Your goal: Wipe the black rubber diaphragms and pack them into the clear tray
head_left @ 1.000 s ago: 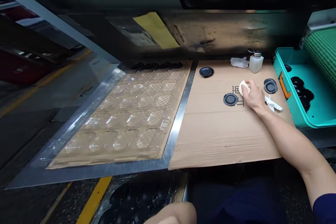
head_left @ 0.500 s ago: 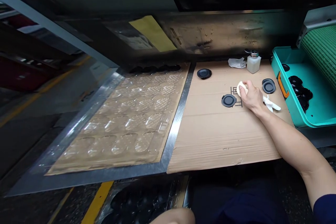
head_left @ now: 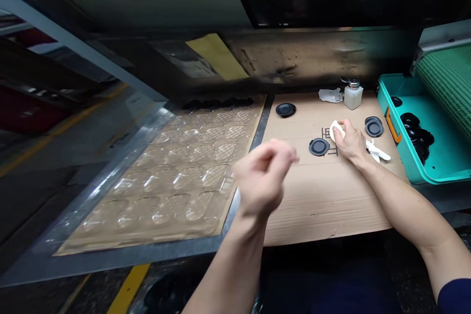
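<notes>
My right hand (head_left: 351, 143) pinches a round white pad (head_left: 336, 131) just above the cardboard sheet (head_left: 287, 191). Left of that pad lies a round black plastic lid (head_left: 318, 146) with small tabs at its rim. Another black lid (head_left: 374, 126) rests behind and right of my right hand, and a third black lid (head_left: 285, 110) is at the cardboard's back left. A crumpled white cloth (head_left: 377, 151) lies beside my right wrist. My left hand (head_left: 263, 176), a little blurred, hangs over the cardboard's left edge with its fingers curled closed. I see nothing in it.
A clear moulded tray (head_left: 165, 181) lies on the left, with black pieces in its back row. A pump bottle (head_left: 353, 95) and white tissue (head_left: 330, 95) stand at the back. On the right, a teal bin (head_left: 434, 174) holds black parts beside a green conveyor belt (head_left: 447, 68).
My left hand has risen from the bottom edge to above the cardboard's left edge. My right hand keeps the white pad in nearly the same place. The view has shifted slightly.
</notes>
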{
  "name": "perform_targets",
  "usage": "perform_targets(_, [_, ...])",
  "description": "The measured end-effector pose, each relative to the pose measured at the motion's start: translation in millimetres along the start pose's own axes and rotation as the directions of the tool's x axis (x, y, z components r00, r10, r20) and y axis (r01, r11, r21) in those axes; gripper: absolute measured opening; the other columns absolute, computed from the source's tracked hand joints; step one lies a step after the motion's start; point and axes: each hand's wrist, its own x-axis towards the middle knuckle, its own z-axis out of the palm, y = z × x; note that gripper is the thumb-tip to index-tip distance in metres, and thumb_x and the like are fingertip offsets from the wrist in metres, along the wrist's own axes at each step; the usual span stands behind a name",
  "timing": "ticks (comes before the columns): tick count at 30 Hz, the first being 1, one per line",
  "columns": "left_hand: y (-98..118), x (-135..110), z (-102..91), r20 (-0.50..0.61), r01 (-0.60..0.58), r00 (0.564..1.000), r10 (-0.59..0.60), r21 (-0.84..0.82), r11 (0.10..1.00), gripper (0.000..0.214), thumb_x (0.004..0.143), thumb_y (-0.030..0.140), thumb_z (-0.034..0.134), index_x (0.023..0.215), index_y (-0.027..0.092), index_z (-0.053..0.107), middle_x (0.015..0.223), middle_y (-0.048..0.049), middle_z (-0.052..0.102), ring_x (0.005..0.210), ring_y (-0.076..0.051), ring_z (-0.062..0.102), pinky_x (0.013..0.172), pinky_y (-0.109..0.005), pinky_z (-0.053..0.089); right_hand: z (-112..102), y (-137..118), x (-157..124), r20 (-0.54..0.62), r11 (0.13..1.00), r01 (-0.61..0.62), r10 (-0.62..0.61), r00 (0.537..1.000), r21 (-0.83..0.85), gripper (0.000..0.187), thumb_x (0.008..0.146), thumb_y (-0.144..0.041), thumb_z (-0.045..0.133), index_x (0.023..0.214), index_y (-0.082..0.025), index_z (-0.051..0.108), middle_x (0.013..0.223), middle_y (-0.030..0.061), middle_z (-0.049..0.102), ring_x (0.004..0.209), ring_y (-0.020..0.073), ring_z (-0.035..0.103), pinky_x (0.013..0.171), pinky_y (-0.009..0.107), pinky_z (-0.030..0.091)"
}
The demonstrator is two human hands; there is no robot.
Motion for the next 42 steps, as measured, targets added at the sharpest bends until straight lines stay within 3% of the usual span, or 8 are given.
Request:
perform_targets(2, [-14, 19, 11.7, -0.006, 0.040, 0.999, -0.040, 0.071, 0.997, 0.020, 0.084, 0.032, 0.074, 0.098, 0.018, 0.071, 0.111, -0.0114, 0.069, 0.114, -0.030, 0.060, 0.101, -0.044, 0.049, 0, 0, 0, 0.000, 1.000, -0.007, 0.007, 1.000, 0.001, 0.041, 0.101, -0.049, 0.040, 0.130, -0.026, 0.057, 0.105, 0.0085, 0.075, 0.096, 0.0289, 0.070, 0.081, 0.034, 0.048])
perform_targets(7, [-53, 52, 48.0, 0.052, 0.075, 0.995, -0.083, 0.131, 0.988, 0.039, 0.061, 0.030, 0.091, 0.093, 0.023, 0.070, 0.143, -0.0149, 0.057, 0.150, -0.041, 0.021, 0.124, -0.054, 0.007, 1, -1, -1, -0.004, 0.999, -0.026, 0.026, 1.000, 0.025, 0.041, 0.101, -0.050, 0.042, 0.129, -0.026, 0.058, 0.104, 0.0079, 0.076, 0.094, 0.0270, 0.070, 0.080, 0.032, 0.048])
perform_targets(13, [-62, 69, 75.8, 0.262, 0.183, 0.955, -0.137, -0.162, 0.970, 0.023, 0.069, 0.019, 0.084, 0.079, 0.023, 0.064, 0.088, -0.0067, 0.067, 0.115, -0.032, 0.058, 0.119, -0.052, 0.028, 1, 1, 1, -0.066, 0.984, -0.037, 0.049, 0.997, 0.173, 0.044, 0.101, -0.049, 0.040, 0.133, -0.022, 0.054, 0.100, 0.0079, 0.076, 0.093, 0.0271, 0.070, 0.080, 0.033, 0.049])
perform_targets(15, [-60, 74, 84.1, 0.253, 0.313, 0.941, -0.225, -0.399, 0.862, 0.018, 0.079, 0.020, 0.076, 0.083, 0.023, 0.058, 0.081, -0.0026, 0.066, 0.098, -0.026, 0.065, 0.111, -0.053, 0.039, 0, 0, 0, -0.108, 0.960, -0.019, 0.051, 0.993, 0.279, 0.050, 0.103, -0.049, 0.036, 0.140, -0.018, 0.047, 0.097, 0.0079, 0.075, 0.091, 0.0252, 0.070, 0.080, 0.032, 0.049])
perform_targets(19, [-56, 77, 93.6, 0.366, 0.503, 0.859, -0.358, -0.735, 0.454, 0.019, 0.087, 0.014, 0.062, 0.104, 0.021, 0.059, 0.093, -0.0029, 0.070, 0.090, -0.021, 0.070, 0.101, -0.049, 0.051, -1, -12, -12, -0.075, 0.924, 0.076, -0.052, 0.996, 0.374, 0.053, 0.105, -0.051, 0.033, 0.144, -0.017, 0.044, 0.100, 0.0070, 0.075, 0.089, 0.0207, 0.071, 0.076, 0.027, 0.051])
perform_targets(24, [-48, 71, 88.3, 0.630, 0.648, 0.762, -0.151, -0.745, 0.162, 0.047, 0.098, 0.047, 0.052, 0.125, 0.010, 0.064, 0.125, -0.0189, 0.069, 0.122, -0.032, 0.063, 0.112, -0.048, 0.045, 2, -35, -19, 0.003, 0.997, 0.066, -0.065, 0.998, -0.049, 0.051, 0.106, -0.049, 0.038, 0.151, -0.028, 0.048, 0.100, 0.0094, 0.077, 0.084, 0.0241, 0.073, 0.075, 0.029, 0.050])
perform_targets(29, [-49, 72, 85.9, 0.602, 0.654, 0.747, -0.281, -0.742, 0.148, 0.048, 0.106, 0.039, 0.035, 0.131, 0.009, 0.063, 0.130, -0.0174, 0.069, 0.129, -0.028, 0.061, 0.116, -0.045, 0.042, 9, -51, -15, 0.029, 0.958, -0.047, 0.058, 0.998, -0.282, 0.061, 0.105, -0.053, 0.040, 0.159, -0.024, 0.037, 0.089, 0.0129, 0.077, 0.078, 0.0242, 0.073, 0.076, 0.030, 0.051])
perform_targets(42, [-51, 72, 83.2, 0.587, 0.653, 0.749, -0.306, -0.733, 0.191, 0.040, 0.105, 0.031, 0.041, 0.124, 0.006, 0.065, 0.114, -0.0187, 0.073, 0.109, -0.026, 0.070, 0.103, -0.041, 0.053, 11, -37, -11, -0.019, 0.964, -0.025, 0.021, 1.000, -0.263, 0.056, 0.105, -0.052, 0.038, 0.154, -0.027, 0.045, 0.100, 0.0118, 0.078, 0.085, 0.0269, 0.074, 0.074, 0.031, 0.050])
